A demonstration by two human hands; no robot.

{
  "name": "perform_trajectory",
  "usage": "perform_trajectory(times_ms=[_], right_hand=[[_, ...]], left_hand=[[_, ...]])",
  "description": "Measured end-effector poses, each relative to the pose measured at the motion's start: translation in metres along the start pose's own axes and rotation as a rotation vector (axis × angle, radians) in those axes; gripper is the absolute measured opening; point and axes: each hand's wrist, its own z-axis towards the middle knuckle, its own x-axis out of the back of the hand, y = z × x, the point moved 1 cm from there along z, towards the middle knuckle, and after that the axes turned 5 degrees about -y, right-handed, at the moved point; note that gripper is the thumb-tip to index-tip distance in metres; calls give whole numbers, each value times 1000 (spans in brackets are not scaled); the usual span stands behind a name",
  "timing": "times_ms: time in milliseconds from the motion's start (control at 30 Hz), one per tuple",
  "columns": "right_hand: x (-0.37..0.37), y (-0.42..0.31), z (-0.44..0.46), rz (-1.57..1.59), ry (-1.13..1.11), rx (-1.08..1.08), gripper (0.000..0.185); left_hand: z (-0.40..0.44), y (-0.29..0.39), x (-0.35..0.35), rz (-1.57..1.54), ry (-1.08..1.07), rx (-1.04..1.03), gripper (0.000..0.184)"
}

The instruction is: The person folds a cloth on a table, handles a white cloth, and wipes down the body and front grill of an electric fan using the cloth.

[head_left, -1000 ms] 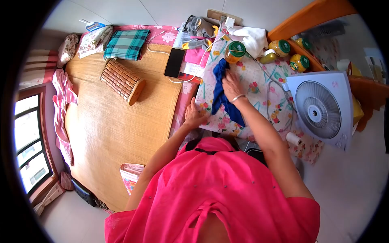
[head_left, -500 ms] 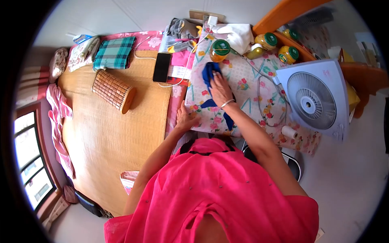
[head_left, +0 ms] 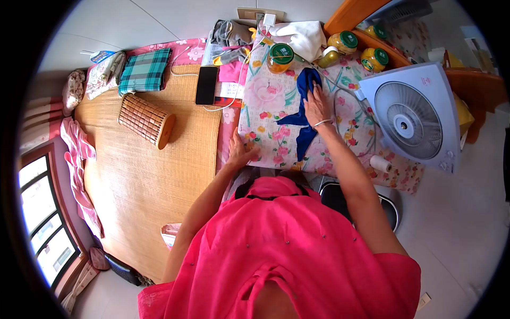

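My right hand (head_left: 317, 109) lies with its fingers stretched out on top of a dark blue cloth (head_left: 305, 119), pressing it against the flowered tablecloth (head_left: 265, 138). One part of the cloth reaches up past the fingertips, and pointed ends spread to the left and toward me. A white bracelet circles that wrist. At the near left corner of the covered table, my left hand (head_left: 240, 151) rests at the edge, fingers stretched out, holding nothing. Beyond the cloth stands a glass jar with a green lid (head_left: 280, 57).
To the right, a grey-white box fan (head_left: 409, 119) stands beside a cable and a white roll (head_left: 380, 164). More green-lidded jars (head_left: 374, 59) and a white cloth (head_left: 302, 40) line the back. On the left, a phone (head_left: 206, 86) and a slatted wooden cylinder (head_left: 146, 120) lie on the mat.
My right hand has slid to the right across the table, and the blue cloth has gone with it, now more spread out. My left hand stays at the table corner.
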Motion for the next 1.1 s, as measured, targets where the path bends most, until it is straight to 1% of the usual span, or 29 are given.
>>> perform_trajectory(times_ms=[33,67,100,167,267,300,367,467,500,567,633,700,800,833,900,933,967,1000,1033,1100], right_hand=[[1,-12,1,16,6,-19,41],[2,-25,-2,55,-24,19,37],[4,-39,-7,71,13,116,33],[0,-72,-17,133,38,179,32],[5,-111,-47,127,-15,280,30],[13,-119,-57,54,-110,328,33],[15,-123,-81,124,-208,399,36],[18,-101,-104,159,-210,510,37],[22,-88,-104,71,-217,533,38],[24,-53,-92,41,-234,487,39],[28,-24,-69,-46,-167,347,41],[18,-10,-41,2,8,232,34],[23,-43,-21,-81,-84,246,29],[13,-57,-23,-12,-41,316,25],[-3,-90,-48,81,16,406,28],[10,-107,-62,132,-49,432,32],[7,-116,-79,167,-82,455,32],[16,-126,-93,198,-190,471,34],[16,-127,-107,202,-240,509,36],[11,-116,-126,170,-306,629,37]], left_hand=[[0,1,0,-2,0,0,118],[1,1,0,-2,-1,1,119],[0,1,0,-1,-5,2,119],[2,-3,-3,-5,2,12,120],[5,-8,-3,8,2,-8,120],[5,-9,-3,15,0,-21,120],[7,-12,-4,0,-2,-27,119],[8,-17,-6,-18,17,-60,118],[8,-18,-7,-23,25,-74,118],[10,-18,-5,-62,-11,-73,117],[7,-14,-3,-74,-18,-58,116],[3,-5,0,-51,-6,-43,116],[5,-10,-4,-30,25,-39,117],[5,-11,-5,-26,33,-35,117],[6,-11,-5,-57,27,-47,116],[6,-11,-5,-72,24,-53,116],[8,-15,-6,-90,-1,-54,116],[13,-22,-7,-107,-26,-56,115],[13,-22,-5,-124,-50,-57,115],[3,-14,1,-144,-26,-123,109]])
